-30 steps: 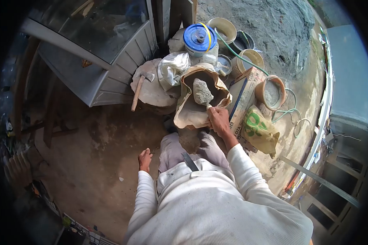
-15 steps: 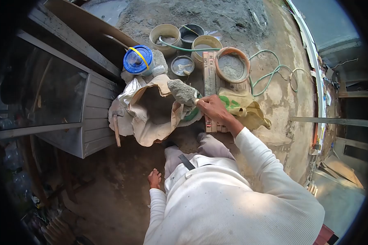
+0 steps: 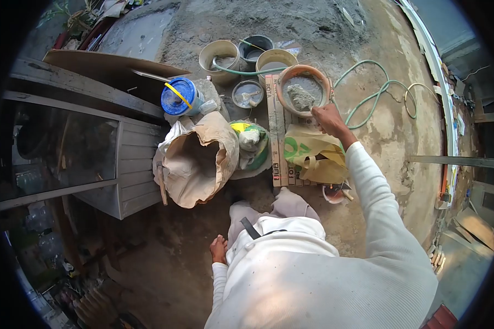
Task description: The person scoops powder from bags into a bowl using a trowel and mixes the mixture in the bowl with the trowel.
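Probably our right hand [image 3: 329, 120] clamps the loaded trowel [image 3: 312, 108]; if we tilt carelessly, powder [image 3: 301, 97] could miss the bucket [image 3: 304, 68].

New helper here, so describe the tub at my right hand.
Start from the long lettered carton up the middle. Just right of its far end is the round tub, the right hand at its near side. Its orange-brown rim sets it apart from the cream buckets and black bucket.

A glass-paned cabinet [image 3: 136, 159] is seen at nine o'clock, a blue-lidded bucket [image 3: 178, 97] between ten and eleven, a black bucket [image 3: 264, 41] at twelve; a green hose [image 3: 387, 83] is looped at two.
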{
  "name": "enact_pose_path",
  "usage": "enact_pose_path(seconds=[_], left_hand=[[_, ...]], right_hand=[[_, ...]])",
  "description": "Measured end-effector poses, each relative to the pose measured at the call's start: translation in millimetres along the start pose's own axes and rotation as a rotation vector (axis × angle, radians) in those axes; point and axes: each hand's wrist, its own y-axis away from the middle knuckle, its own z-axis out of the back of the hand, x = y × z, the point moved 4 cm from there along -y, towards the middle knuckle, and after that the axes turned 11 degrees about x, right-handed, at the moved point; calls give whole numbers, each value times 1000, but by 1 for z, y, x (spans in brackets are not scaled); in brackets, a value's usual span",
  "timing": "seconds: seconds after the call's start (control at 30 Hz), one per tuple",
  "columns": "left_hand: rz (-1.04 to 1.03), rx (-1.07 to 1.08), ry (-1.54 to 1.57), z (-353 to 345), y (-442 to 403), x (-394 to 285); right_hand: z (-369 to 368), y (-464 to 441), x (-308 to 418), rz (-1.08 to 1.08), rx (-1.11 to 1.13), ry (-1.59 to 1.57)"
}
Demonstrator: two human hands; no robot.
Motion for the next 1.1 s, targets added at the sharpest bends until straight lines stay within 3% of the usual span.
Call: enact_pose_path(seconds=[0.2, 0.43, 0.53, 0.63, 0.7, 0.83, 0.93, 1.1], left_hand=[[26, -51, -164, 4, 30, 4], [54, -102, -116, -12, 61, -2], [11, -102, -104, -10, 51, 15], [-15, -72, -199, -17, 58, 12], [19, -113, -278, -28, 75, 0], [-52, -123, -211, -23, 63, 25], [-19, -113, -379, -25, 70, 16], [-90, -119, -201, -20, 48, 42]], right_hand=[[27, -70, -39, -52, -17, -251], [30, -102, -52, -38, -108, -231], [35, -108, -46, -59, 7, -231], [33, -114, -43, -22, -86, -161], [34, -109, -31, -45, -20, -163], [34, -116, -26, -56, -80, -62], [34, -104, -10, -33, 23, -89], [47, -116, -11, 63, -12, 147]])
